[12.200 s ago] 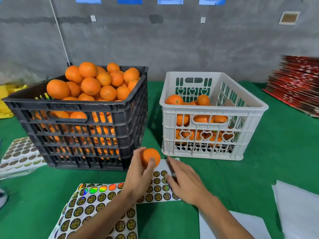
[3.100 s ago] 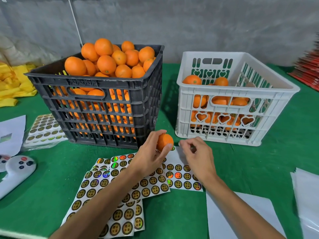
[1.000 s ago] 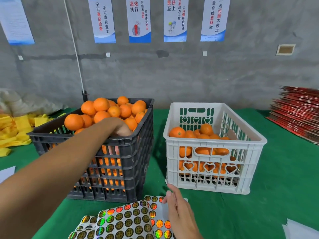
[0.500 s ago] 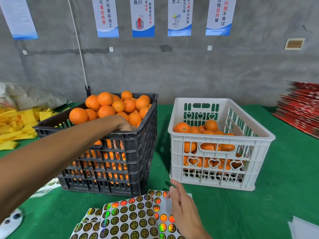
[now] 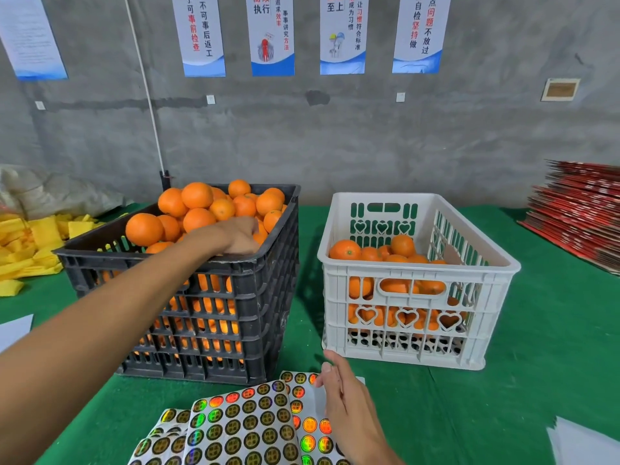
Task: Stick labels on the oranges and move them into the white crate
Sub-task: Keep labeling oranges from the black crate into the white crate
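The left hand is inside the black crate, at its near right corner, fingers dipped down among the heaped oranges; they are hidden by the back of the hand, so I cannot tell whether they have closed on a fruit yet. Three seconds ago this hand held an orange low in front of the black crate, over the stickers; that orange is gone from it, and for the past second the hand has been working at the same spot in the heap, which I read as one fruit finished and the next being fetched. The right hand lies in front of the black crate, toward its right, fingers fairly straight and resting on the sheets of round foil labels, fingertips at the top edge of one sheet, holding nothing that I can see. It has barely moved in the last second, likely waiting to peel a label. To the right of the black crate stands the white crate, roughly half full of oranges. Both crates sit on a green table, and the black one remains piled high, so much work remains
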